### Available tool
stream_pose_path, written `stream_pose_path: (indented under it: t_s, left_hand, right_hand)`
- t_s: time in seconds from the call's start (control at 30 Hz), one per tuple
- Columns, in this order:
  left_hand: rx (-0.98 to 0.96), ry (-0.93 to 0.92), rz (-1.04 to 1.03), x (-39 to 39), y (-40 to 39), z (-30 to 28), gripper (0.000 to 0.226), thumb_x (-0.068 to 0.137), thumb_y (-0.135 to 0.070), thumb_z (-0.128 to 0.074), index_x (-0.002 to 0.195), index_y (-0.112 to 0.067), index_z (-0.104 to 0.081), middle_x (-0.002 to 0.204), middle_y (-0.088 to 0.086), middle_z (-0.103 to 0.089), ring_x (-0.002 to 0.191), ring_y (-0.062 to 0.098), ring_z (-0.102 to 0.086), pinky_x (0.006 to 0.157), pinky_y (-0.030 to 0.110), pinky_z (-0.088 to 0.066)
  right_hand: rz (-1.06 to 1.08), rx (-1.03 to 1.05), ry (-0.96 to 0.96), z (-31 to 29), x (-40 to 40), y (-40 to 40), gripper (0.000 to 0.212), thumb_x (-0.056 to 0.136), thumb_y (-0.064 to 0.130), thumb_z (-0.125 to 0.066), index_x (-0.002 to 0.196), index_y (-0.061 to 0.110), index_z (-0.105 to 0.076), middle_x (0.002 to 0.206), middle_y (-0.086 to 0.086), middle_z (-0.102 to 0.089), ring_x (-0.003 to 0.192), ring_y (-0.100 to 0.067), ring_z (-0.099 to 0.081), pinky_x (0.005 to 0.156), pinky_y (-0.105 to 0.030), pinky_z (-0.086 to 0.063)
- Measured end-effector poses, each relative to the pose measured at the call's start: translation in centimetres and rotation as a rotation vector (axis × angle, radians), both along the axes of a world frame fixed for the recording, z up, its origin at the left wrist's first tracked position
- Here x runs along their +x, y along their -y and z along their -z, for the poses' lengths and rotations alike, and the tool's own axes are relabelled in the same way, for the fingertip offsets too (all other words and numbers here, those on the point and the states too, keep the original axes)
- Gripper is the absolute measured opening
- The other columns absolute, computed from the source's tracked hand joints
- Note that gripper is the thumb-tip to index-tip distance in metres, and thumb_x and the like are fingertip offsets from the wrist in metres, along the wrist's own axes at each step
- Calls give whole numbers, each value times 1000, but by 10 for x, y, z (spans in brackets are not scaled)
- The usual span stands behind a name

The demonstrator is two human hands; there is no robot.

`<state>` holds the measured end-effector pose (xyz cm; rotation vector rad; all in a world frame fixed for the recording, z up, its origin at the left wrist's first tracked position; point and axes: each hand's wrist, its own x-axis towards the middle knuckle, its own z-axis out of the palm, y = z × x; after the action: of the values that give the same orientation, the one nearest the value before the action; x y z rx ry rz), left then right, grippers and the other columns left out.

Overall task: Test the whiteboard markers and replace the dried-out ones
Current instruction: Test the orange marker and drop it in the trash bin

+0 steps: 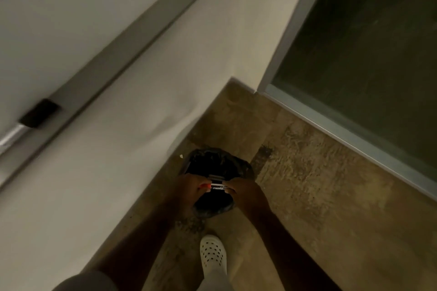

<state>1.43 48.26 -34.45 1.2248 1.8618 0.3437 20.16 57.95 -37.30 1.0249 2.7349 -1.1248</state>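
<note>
Holding a "camlin" marker (pixel 217 187), both hands' grip above the bin (pixel 214 165).

A black-lined round waste bin (pixel 212 168) stands on the mottled brown tiled floor (pixel 319 208), close beside the plain cream wall (pixel 118 160), which shuts off all room on that side. Both hands hold a red-capped whiteboard marker (pixel 216 187) over the bin's open mouth, the left hand (pixel 191 188) nearer the wall, the right hand (pixel 243 192) toward open floor. Beyond the bin, a grey-framed dark glass panel (pixel 366 54) bounds the floor. A white perforated clog (pixel 212 253) stands just short of the bin.
</note>
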Motion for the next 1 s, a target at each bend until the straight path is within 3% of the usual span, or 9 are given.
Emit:
stream_pose_path:
  t_s: [0.13, 0.33, 0.43, 0.5, 0.63, 0.73, 0.83, 1.0]
  left_hand:
    - [5, -10, -4, 0, 6, 97, 54, 83, -54, -48, 114, -18, -74, 106, 6, -77, 97, 23, -72, 86, 39, -58]
    - [-72, -120, 46, 9, 8, 178, 43, 88, -47, -52, 118, -24, -71, 111, 3, -74, 103, 23, -69, 88, 36, -55]
    - [-70, -175, 42, 11, 11, 203, 45, 89, -47, -50, 122, -24, -70, 117, 4, -72, 109, 26, -66, 90, 36, -52]
    - [-77, -177, 29, 13, 10, 214, 56, 85, -51, -46, 129, -23, -66, 123, 5, -70, 115, 28, -64, 94, 36, -50]
    - [-30, -174, -5, 19, 15, 227, 63, 89, -55, -42, 139, -20, -58, 134, 6, -64, 125, 27, -58, 100, 35, -47]
    - [57, -216, 7, 21, 19, 227, 63, 97, -57, -38, 147, -19, -48, 144, 7, -56, 136, 26, -49, 112, 36, -38]
    - [152, -324, 83, 18, 20, 223, 75, 99, -63, -21, 150, -12, -42, 154, 8, -45, 149, 25, -29, 123, 38, -16]
    - [190, -448, 38, 14, 16, 190, 74, 100, -52, -35, 156, -5, -25, 166, 14, -15, 155, 28, -5, 125, 42, 0]
  right_hand:
    - [30, 16, 9, 80, 6, 7, 26, 77, 5, -74, 103, 5, -76, 96, -13, -76, 86, -29, -75, 76, -40, -61]
    - [31, -11, 112, 169, 3, 15, 29, 89, 17, -55, 107, 4, -74, 105, -18, -72, 97, -36, -70, 86, -44, -58]
    - [31, 13, 129, 201, 1, 15, 23, 76, 15, -64, 95, 9, -77, 92, -12, -75, 81, -31, -74, 71, -40, -61]
    - [23, 2, 113, 214, 2, 17, 27, 74, 13, -68, 100, 9, -77, 95, -12, -76, 85, -30, -75, 73, -41, -61]
    - [6, 79, 112, 218, 3, 17, 40, 90, 20, -64, 127, 5, -65, 123, -15, -68, 117, -33, -64, 103, -43, -47]
    - [-59, 262, 120, 215, 4, 23, 50, 92, 33, -55, 129, 2, -62, 127, -14, -66, 123, -31, -61, 108, -46, -42]
    - [-28, 309, 158, 206, 0, 25, 66, 97, 47, -37, 146, 3, -45, 151, -14, -46, 144, -29, -39, 121, -45, -23]
    - [-3, 346, 206, 171, -12, 23, 79, 101, 59, -29, 155, 3, -21, 164, -15, -16, 153, -28, -12, 121, -45, -12]
